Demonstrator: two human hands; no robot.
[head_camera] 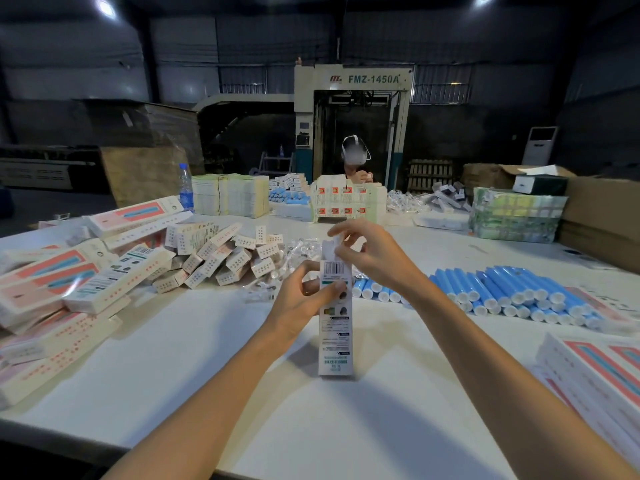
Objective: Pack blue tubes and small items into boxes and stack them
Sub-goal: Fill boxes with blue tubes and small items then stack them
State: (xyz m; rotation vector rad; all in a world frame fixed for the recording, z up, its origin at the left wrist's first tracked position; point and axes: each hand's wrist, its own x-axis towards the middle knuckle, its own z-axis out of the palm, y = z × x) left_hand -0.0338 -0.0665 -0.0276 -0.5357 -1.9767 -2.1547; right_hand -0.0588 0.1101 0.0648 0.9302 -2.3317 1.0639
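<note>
Forearms (pixel 214 386) reach from the bottom edge to a box (pixel 335 348) upright on the table (pixel 166 362), centre frame. The left hand (pixel 300 301) has its fingers gripping the box's side. The right hand (pixel 371 254) pinches its top flap (pixel 329 249). Blue tubes (pixel 512 289) lie right.

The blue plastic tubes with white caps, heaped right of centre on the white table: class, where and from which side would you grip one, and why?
Take a topmost blue plastic tube from above, pinching across the middle of its round barrel. They lie flat, stacked side by side, so lower ones are pinned. The left hand and right hand hold the upright white carton.
</note>
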